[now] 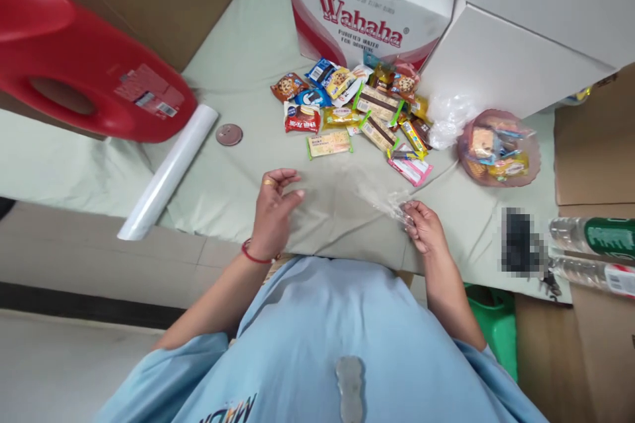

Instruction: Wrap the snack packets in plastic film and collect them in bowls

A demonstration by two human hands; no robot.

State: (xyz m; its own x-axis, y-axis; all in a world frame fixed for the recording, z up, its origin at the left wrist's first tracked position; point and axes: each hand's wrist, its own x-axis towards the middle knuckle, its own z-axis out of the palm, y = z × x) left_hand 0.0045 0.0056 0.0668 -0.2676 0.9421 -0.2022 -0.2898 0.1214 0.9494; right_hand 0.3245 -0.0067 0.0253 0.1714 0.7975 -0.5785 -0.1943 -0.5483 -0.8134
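Note:
My right hand is closed on a clear plastic bag, whose thin film trails to the left above the cloth. Over the table's front part, my left hand is held up with its fingers curved and the thumb apart, nothing in it. Beyond both hands lies a heap of wrapped snacks. A green-and-white biscuit packet is the one nearest my left hand, and a pink-and-white packet lies nearest the bag.
A pink translucent bowl holds several snacks, with crumpled clear plastic beside it. Left are a red jug, a white roll and a brown round lid. A Wahaha carton stands behind; bottles lie right.

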